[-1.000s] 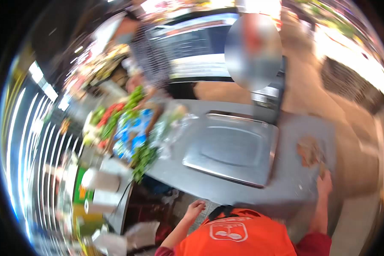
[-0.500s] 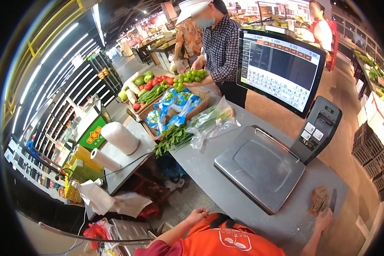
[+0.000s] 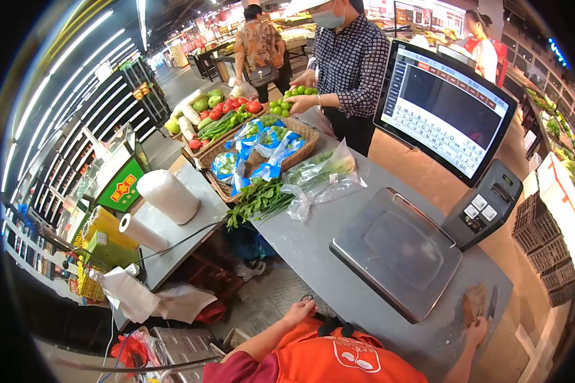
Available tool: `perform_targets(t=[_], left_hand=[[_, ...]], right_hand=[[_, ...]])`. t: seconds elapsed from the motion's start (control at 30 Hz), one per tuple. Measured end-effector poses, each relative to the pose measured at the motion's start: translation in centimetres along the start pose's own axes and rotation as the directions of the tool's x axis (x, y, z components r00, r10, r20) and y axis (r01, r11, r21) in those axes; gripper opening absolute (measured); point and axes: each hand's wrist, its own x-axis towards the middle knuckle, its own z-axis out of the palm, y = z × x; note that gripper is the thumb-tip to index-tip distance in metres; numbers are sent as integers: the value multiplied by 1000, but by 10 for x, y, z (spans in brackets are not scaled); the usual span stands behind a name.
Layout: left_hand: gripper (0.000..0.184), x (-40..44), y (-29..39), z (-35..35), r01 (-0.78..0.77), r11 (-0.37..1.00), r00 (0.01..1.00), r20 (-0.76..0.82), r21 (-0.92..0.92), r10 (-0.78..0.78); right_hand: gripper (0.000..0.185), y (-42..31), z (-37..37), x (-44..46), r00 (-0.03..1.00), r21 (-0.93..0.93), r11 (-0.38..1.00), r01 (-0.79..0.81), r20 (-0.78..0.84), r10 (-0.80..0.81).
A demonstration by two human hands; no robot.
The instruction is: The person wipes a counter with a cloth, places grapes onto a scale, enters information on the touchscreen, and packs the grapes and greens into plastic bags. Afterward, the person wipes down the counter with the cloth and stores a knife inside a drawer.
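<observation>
A crumpled brown cloth (image 3: pixel 474 302) lies on the counter (image 3: pixel 310 249) (dark knife (image 3: pixel 493 300) beside).

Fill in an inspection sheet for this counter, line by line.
Surface: grey counter, bearing the scale.
Job's things: brown crumpled item near the counter's end, a dark blade-like strip beside it.
Clutter: leafy greens and a clear plastic bag at the far end, beside a wicker basket.
Grips: right grip at the brown crumpled item's near end, hold unclear; left grip off the counter's edge, a small dark ring shape at its fingertips, hold unclear.
Cables: dark cable across the side table.
Surroundings: person in a patterned shirt with green fruit across the counter; stacked crates to the right.
</observation>
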Motion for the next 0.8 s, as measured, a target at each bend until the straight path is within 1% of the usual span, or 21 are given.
perform_targets(t=[0.07,0.17,0.2,0.27,0.37,0.4,0.43,0.47,0.53,0.57,0.6,0.67,0.7,0.73,0.77,0.8], left_hand=[[31,11,-3,-15,1,1000,1000,21,-17,0],[32,28,6,-38,4,1000,1000,24,-30,-3],[32,31,12,-45,10,999,1000,24,-46,-9],[28,42,14,-60,20,994,999,28,-104,-17],[21,56,22,-83,-15,1000,996,89,-11,16],[19,62,21,-88,-43,999,994,101,-18,45],[16,68,20,-93,-72,997,991,112,-25,74],[15,72,19,-98,-99,995,987,123,-29,102],[12,74,24,-102,-108,992,989,93,-64,113],[12,74,27,-103,-113,990,990,79,-81,119],[11,74,31,-103,-102,992,991,81,-71,108],[11,71,40,-102,-82,995,993,78,-52,86],[11,73,41,-102,-82,995,992,88,-58,87],[11,74,41,-102,-81,995,991,97,-64,87],[12,75,41,-102,-79,995,991,107,-67,86],[12,76,43,-102,-77,994,990,113,-71,85]], right_hand=[[25,14,3,-13,997,-61,997,41,-58,-45],[26,23,19,-35,978,104,994,-35,-202,55],[27,15,20,-38,982,205,977,-62,-163,96],[28,-26,13,-68,983,390,912,-131,-68,170],[25,-97,19,-105,978,466,878,-109,-110,179],[31,-169,-9,-118,971,279,931,-238,79,224],[38,-241,-37,-130,926,27,960,-280,273,262],[47,-314,-66,-143,846,-198,955,-221,448,289],[48,-265,-5,-166,855,66,976,-207,497,148],[36,-199,52,-175,856,255,941,-223,512,64],[26,-132,108,-184,851,433,868,-245,524,-21],[28,-183,116,-207,807,297,937,-184,590,-29],[29,-196,121,-213,834,305,952,-14,530,-158],[30,-206,128,-218,835,300,941,156,468,-288],[31,-211,133,-220,813,284,904,319,408,-415],[36,-216,137,-215,779,248,867,432,382,-497]])
